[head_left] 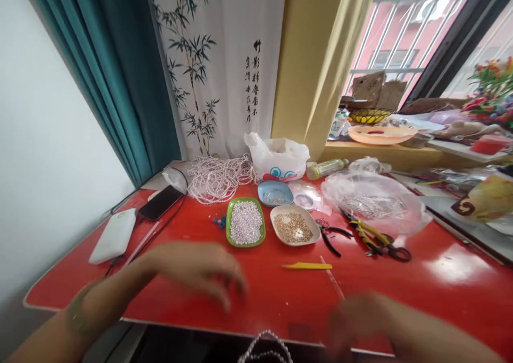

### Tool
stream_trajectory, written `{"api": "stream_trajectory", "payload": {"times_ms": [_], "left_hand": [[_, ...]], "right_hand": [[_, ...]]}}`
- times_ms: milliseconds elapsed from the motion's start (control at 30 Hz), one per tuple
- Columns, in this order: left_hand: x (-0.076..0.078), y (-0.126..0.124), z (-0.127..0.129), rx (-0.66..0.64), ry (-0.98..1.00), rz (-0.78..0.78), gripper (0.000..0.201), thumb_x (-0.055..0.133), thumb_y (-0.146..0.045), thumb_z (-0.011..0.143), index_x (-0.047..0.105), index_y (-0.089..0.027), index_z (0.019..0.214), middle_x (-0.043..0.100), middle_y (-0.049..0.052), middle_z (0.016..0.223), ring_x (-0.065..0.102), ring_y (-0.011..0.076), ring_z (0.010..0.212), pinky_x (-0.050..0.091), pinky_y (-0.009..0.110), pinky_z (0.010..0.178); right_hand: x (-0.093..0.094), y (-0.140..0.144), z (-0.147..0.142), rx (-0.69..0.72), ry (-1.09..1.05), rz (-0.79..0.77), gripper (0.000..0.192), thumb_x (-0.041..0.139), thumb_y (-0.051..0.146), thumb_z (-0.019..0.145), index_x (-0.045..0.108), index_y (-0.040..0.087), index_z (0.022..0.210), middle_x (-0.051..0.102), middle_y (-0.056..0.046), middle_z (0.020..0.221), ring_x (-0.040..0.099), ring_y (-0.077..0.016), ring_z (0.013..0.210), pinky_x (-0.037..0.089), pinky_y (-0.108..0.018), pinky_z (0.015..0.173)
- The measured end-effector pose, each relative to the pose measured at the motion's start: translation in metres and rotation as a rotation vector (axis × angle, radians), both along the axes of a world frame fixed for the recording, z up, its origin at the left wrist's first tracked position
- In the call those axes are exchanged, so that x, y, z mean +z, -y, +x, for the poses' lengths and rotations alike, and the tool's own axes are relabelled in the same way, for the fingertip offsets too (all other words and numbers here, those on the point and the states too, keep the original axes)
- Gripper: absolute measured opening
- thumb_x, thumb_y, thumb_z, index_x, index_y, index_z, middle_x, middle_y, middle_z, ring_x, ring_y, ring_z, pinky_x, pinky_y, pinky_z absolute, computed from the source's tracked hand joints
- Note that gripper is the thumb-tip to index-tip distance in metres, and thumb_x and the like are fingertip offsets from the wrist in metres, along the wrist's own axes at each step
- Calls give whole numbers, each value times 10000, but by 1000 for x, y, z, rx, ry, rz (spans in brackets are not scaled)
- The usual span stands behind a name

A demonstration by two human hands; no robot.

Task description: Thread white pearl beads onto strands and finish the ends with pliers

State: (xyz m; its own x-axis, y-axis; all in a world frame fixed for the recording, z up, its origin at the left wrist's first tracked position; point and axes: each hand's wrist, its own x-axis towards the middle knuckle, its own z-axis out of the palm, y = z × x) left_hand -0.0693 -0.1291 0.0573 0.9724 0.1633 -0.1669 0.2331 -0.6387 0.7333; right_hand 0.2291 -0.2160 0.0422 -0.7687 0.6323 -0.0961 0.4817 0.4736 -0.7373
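Red table (401, 277), blurred hands (200, 272) hovering

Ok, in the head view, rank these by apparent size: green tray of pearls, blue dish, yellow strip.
1. green tray of pearls
2. blue dish, though it sits farther back
3. yellow strip, long but very thin

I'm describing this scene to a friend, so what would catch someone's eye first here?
The glossy red table fills the view, with a green tray of white beads and a white dish of gold bits side by side at its middle. Behind them a heap of pearl strands lies before a bamboo-painted curtain. In front, the blurred left hand and right hand hover over the near edge, a bead loop below them.
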Motion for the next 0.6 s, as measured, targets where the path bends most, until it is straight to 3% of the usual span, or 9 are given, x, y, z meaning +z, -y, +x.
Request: {"api": "stream_trajectory", "payload": {"times_ms": [67,133,267,433,500,600], "left_hand": [[-2,-25,10,112,-14,-1,254,517,-299,804,603,-216,1029,640,47,991,592,130,828,443,207,707],[-11,-48,25,199,3,-16,283,492,-320,815,590,-205,1054,631,51,1005,588,134,844,444,211,694],[-32,-67,51,197,14,11,292,483,-282,804,593,-149,1039,635,63,974,585,131,829,432,225,715],[-25,-70,55,205,-14,133,320,474,-289,788,599,-125,1032,643,70,940,582,136,791,424,229,684],[-21,-79,46,277,7,189,322,467,-301,787,605,-125,1019,644,74,939,583,139,787,423,232,679],[-20,-103,23,484,36,317,300,476,-299,773,620,-134,978,645,72,957,578,149,821,415,243,710]], "right_hand": [[-1,-23,-9,-256,-39,10,245,459,403,818,638,236,807,637,-27,761,595,-130,697,479,-257,624],[-8,-45,-21,-425,-137,10,249,499,403,790,622,188,804,628,-30,755,582,-127,712,467,-257,638],[-25,-66,-46,-474,-315,-138,261,545,401,749,614,155,803,609,-18,707,567,-111,662,468,-266,639],[-28,-72,-57,-513,-351,-92,214,583,359,727,630,159,787,610,-8,701,541,-88,614,452,-240,602],[-22,-80,-48,-587,-403,-46,199,598,338,714,634,160,796,608,-10,698,536,-85,602,445,-227,579],[-14,-101,-22,-747,-507,53,206,607,324,702,637,165,830,615,-23,731,550,-94,623,447,-222,575]]}}
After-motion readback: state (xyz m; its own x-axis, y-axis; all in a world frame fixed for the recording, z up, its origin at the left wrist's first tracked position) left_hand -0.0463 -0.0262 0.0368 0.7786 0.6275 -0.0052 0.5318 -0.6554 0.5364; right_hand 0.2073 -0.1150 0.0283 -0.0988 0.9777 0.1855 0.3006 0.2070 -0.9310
